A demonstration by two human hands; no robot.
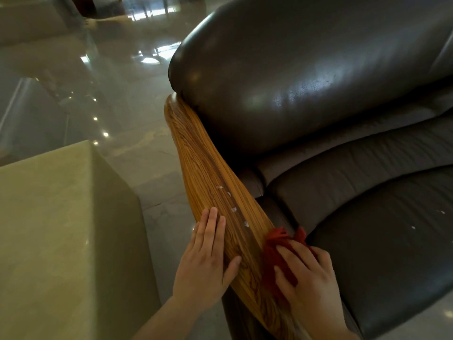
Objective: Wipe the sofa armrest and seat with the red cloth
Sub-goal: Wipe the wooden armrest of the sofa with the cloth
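Armrest: long wooden armrest (208, 182) with stripey grain, running along the sofa's left edge, a few little white specks on top.
Left hand (208, 258): flat on the wood, fingers spread out straight, not holding anything.
Right hand (306, 273): pressed down on the red cloth (274, 253), fingers curled over it.
Red cloth: bunched up on the inner edge of the armrest, right where wood meets leather.
Seat: dark leather seat (392, 241), couple of white flecks on it too.
Backrest: shiny dark cushion (306, 69) above.
Floor: glossy tile (117, 77), pale block (61, 229) on the left.
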